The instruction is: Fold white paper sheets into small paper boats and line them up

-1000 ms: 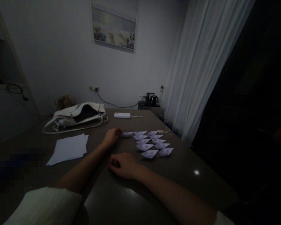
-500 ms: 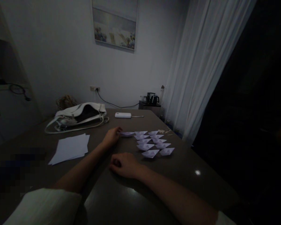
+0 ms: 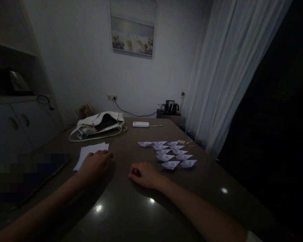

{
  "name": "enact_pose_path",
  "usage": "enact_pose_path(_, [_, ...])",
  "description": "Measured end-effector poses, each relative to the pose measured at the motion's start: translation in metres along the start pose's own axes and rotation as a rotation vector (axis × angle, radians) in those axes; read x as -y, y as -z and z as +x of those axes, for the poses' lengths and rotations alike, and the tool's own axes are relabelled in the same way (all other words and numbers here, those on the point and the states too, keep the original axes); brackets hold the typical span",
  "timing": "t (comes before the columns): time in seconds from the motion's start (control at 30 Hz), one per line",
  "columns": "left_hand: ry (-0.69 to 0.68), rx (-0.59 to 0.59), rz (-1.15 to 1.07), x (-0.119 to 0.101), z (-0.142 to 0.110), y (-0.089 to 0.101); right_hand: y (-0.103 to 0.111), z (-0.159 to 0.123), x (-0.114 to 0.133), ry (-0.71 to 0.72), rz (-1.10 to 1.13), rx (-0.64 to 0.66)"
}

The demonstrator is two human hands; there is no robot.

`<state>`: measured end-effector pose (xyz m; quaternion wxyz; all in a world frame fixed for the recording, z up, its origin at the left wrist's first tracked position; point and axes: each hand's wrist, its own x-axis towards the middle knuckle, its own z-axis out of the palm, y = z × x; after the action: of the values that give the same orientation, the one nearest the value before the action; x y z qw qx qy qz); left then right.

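Note:
My left hand (image 3: 96, 164) is palm down over the near right part of a stack of white paper (image 3: 89, 151), hiding some of it. Its fingers reach to the right, loosely bent, and nothing shows in them. On the table, my right hand (image 3: 144, 175) rests on its side with fingers curled in; the hollow of the fist holds nothing visible. Beyond it stand several folded white paper boats in rows, among them a near one (image 3: 170, 165), one to its right (image 3: 188, 163) and a far left one (image 3: 145, 144).
A white handbag (image 3: 101, 122) lies at the table's back left. Farther right is a white power bank (image 3: 140, 124) with a short cable. Small pale scraps (image 3: 184, 142) lie by the right edge of the brown table (image 3: 131, 215). A curtain (image 3: 217, 74) hangs beyond.
My left hand has let go of the far left paper boat and come back left to the paper stack. My right hand keeps its place on the table. The whole view has turned slightly left.

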<state>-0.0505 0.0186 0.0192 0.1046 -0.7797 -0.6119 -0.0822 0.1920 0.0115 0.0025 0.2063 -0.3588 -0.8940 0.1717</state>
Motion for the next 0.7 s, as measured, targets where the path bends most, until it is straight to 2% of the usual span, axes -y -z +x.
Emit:
enact_pose_path(0.13, [0.042, 0.135, -0.15, 0.064, -0.005, 0.001, 0.0, 0.0, 0.001, -0.004, -0.001, 0.004])
enact_pose_path(0.23, [0.084, 0.23, -0.193, 0.087, -0.004, 0.006, 0.0, 0.001, 0.0, 0.003, 0.001, 0.003])
enact_pose_path(0.37, [0.102, 0.34, -0.215, 0.092, -0.006, 0.014, -0.002, 0.001, -0.003, 0.014, 0.012, 0.005])
enact_pose_path(0.7, [0.037, 0.385, -0.255, 0.096, -0.006, 0.023, 0.0, 0.0, 0.0, 0.01, 0.01, 0.017])
